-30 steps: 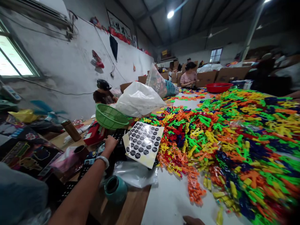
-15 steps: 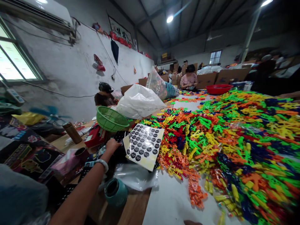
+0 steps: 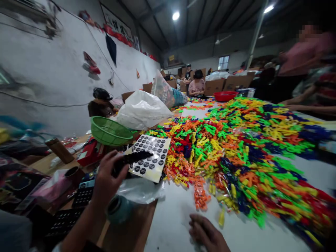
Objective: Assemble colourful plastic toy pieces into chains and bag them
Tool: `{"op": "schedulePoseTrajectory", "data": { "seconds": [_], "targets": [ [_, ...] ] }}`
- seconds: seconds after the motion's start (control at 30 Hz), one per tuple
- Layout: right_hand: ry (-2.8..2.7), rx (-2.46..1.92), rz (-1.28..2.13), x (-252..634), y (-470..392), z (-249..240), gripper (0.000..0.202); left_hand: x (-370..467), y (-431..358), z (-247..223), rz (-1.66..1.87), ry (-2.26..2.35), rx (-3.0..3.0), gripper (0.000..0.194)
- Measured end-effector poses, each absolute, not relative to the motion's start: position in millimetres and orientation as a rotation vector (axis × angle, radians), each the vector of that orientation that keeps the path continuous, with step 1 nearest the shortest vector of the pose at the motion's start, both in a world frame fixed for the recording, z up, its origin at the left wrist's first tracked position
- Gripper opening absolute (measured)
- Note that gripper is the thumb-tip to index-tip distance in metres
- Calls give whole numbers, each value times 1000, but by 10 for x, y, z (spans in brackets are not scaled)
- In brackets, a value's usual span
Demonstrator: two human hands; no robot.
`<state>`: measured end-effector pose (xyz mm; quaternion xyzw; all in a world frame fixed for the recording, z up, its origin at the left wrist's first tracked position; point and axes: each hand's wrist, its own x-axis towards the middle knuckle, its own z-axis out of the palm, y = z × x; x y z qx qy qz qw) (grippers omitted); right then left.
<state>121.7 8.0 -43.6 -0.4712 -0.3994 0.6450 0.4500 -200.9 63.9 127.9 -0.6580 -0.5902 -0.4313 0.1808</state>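
Observation:
My left hand (image 3: 109, 176) grips a dark, blurred object (image 3: 136, 157) between thumb and fingers, its tip over the sticker sheet. That sheet (image 3: 160, 161) is pale with rows of round black labels and lies beside the toy heap. Curled above the white tabletop (image 3: 173, 224), my right hand (image 3: 206, 232) shows at the bottom; whether its fingers hold anything is hidden. The heap (image 3: 210, 147) of small orange, green, yellow, red and blue plastic pieces spreads beyond both hands. Under my left forearm are black perforated trays (image 3: 64, 220).
A green basket (image 3: 111, 131) stands behind the sticker sheet, next to a white plastic bag (image 3: 144, 108). A teal jar (image 3: 119, 210) sits by my left wrist. A red basin (image 3: 225, 96) is farther back. Several people are around the table, some at the right.
My left hand has lifted from beside the sticker sheet with the dark object. My right hand has come further into view at the bottom. The view has turned right.

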Motion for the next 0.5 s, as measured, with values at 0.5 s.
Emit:
{"op": "schedulePoseTrajectory", "data": {
  "seconds": [0.5],
  "targets": [
    [-178,-883,1503,1373,-471,-206,34,-166,-324,45,-3387,-2431,-1348,70]
  ]
}}
